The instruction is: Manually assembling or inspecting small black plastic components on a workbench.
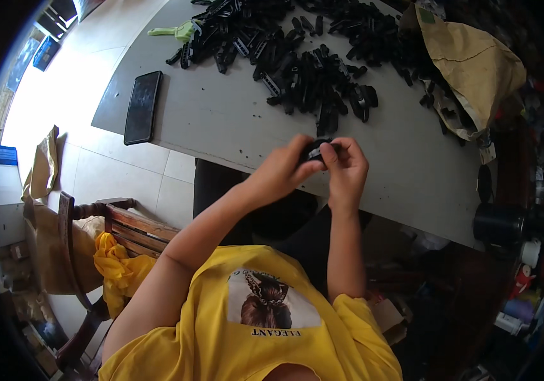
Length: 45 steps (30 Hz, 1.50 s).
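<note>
Black plastic part (318, 151) | small, glossy | both hands pinching it, left hand (285, 168), right hand (347, 170)

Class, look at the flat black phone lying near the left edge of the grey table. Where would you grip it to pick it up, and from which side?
Grip the flat black phone across its two long edges, coming from above. It lies flat on the grey table with clear space around it, and its narrow width suits a thumb-and-fingers pinch.

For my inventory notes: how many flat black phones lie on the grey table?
1. The flat black phone lies near the grey table's left edge; others may hide under the black plastic parts.
</note>
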Each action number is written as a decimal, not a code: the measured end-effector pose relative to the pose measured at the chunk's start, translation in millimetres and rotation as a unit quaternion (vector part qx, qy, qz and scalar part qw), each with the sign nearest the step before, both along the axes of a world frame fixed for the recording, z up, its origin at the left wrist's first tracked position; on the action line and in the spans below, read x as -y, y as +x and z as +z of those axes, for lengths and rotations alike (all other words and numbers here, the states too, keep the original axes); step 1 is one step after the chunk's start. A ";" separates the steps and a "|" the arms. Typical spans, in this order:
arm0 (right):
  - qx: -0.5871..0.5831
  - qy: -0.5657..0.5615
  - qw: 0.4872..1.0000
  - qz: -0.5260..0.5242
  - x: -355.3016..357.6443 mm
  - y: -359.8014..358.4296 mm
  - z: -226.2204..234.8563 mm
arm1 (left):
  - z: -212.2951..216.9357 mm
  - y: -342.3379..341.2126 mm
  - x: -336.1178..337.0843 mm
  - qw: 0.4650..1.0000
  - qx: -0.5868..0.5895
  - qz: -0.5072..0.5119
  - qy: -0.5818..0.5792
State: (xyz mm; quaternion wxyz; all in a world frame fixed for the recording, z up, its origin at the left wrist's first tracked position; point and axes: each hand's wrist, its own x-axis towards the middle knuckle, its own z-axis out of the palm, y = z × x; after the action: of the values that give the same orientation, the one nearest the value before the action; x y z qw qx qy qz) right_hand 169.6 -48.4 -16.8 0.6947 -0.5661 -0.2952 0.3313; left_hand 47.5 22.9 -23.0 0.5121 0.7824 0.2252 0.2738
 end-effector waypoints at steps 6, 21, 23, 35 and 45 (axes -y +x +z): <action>0.209 0.015 0.977 -0.031 29.8 -7.8 -7.3 | -0.1 -1.1 16.0 0.995 0.027 -0.081 -0.043; -0.107 0.085 0.990 -0.040 17.3 14.1 -17.2 | 2.1 0.4 -10.0 0.996 -0.059 -0.047 0.052; 0.047 -0.009 0.996 -0.070 -3.9 40.1 -21.5 | -5.5 2.7 -41.8 0.971 -0.064 0.103 0.204; 0.443 -0.221 0.869 0.013 -54.6 80.0 -27.3 | -9.8 16.7 -90.9 0.830 -0.210 0.018 0.516; 0.448 -0.215 0.866 0.060 -33.3 79.7 -30.6 | -5.8 8.3 -62.2 0.943 -0.116 0.043 0.308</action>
State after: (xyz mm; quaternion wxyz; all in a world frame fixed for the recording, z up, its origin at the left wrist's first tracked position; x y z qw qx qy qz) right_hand 249.3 -15.1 -47.4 0.3279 -0.7700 -0.5295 0.1387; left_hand 55.8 85.1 -28.7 0.2044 0.9179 0.2209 0.2587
